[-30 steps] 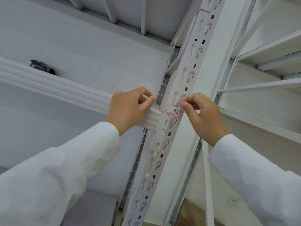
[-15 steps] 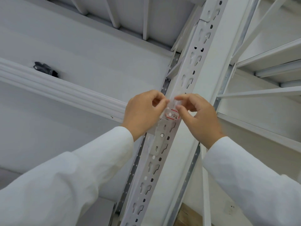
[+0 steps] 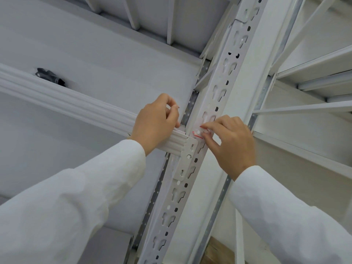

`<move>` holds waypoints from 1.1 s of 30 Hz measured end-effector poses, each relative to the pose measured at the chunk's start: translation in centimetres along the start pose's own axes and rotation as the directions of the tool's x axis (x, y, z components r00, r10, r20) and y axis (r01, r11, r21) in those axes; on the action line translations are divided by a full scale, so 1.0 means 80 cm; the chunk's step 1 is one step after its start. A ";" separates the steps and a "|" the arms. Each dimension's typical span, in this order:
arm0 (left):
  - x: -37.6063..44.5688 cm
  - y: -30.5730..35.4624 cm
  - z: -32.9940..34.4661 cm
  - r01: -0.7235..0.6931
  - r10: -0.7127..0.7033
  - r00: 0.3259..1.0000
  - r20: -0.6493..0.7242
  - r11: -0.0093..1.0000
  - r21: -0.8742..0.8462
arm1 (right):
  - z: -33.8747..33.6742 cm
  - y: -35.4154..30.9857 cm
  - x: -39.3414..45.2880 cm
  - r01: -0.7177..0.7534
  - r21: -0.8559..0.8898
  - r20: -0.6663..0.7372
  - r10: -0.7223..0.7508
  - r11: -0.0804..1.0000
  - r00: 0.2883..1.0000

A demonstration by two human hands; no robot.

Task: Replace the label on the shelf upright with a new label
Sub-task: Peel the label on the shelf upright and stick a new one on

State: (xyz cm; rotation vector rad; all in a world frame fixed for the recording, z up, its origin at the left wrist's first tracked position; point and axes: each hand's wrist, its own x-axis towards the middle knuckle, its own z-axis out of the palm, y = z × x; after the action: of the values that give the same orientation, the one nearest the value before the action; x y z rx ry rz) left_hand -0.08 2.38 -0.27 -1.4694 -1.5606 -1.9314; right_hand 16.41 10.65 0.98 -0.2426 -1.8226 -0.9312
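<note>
White upright (image 3: 219, 96), label (image 3: 198, 133) under rt hand (image 3: 231, 143)

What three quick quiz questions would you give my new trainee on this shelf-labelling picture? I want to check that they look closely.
1. True or false: the right hand has its fingertips on the red-edged label on the shelf upright.
2. Which hand lies on the ribbed horizontal beam? A) left hand B) right hand C) neither
3. Fill in: the small dark object lies on the shelf above the beam, to the ______ of the upright in the picture.

Key: 1 true; 2 A, the left hand; 3 left.
</note>
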 end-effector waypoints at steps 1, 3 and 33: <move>-0.001 0.001 0.000 0.007 -0.007 1.000 -0.003 1.000 -0.018 | 0.001 -0.002 -0.001 -0.008 0.007 -0.002 0.008 1.000 1.000; -0.002 0.003 0.000 0.023 -0.023 1.000 -0.011 0.999 -0.036 | 0.002 -0.008 0.000 -0.048 0.024 0.003 0.048 0.999 0.999; -0.005 0.011 -0.005 0.089 -0.086 0.995 0.049 0.994 -0.057 | 0.003 -0.004 0.023 0.032 -0.095 0.173 -0.015 0.995 0.985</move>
State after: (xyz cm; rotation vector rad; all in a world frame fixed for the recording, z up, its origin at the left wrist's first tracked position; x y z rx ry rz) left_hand 0.48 1.53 -0.05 -1.5035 -1.6269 -2.0225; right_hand 15.23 10.11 2.37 -0.3740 -1.9436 -1.0443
